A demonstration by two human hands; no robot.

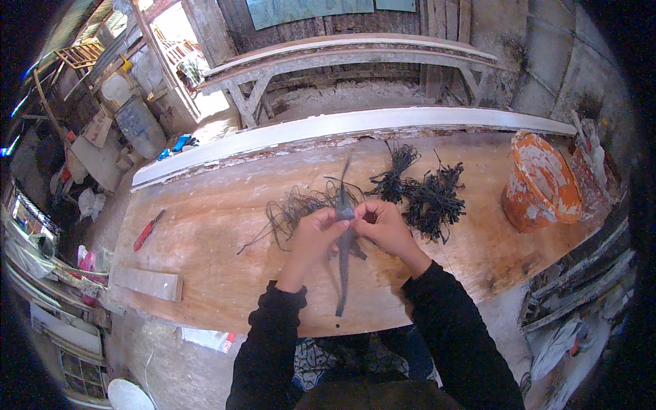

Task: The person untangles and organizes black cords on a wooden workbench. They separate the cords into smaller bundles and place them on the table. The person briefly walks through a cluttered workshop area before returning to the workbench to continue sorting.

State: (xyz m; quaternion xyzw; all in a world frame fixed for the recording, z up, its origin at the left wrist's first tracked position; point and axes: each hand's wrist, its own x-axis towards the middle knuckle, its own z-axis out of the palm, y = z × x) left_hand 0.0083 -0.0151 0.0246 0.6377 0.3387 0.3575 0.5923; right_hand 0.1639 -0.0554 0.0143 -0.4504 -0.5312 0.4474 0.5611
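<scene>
Between my two hands, above the middle of the wooden table, is a long dark grey strip (344,280) that looks like flat plastic. A shiny band or fold shows at its middle. My left hand (316,231) pinches the strip from the left. The fingers of my right hand (384,227) are closed at the band from the right, and the fingertips of both hands nearly meet. Behind my left hand lies a loose tangle of thin dark strands (290,207). Beyond my right hand are two tied bundles of black strips (436,198), one smaller and farther back.
A red-handled tool (145,234) and a short pale board (147,283) lie on the table's left side. At the right stands an orange bucket (529,205) smeared with white. Along the far edge runs a long white plank (328,128); a bench (273,74) stands behind it.
</scene>
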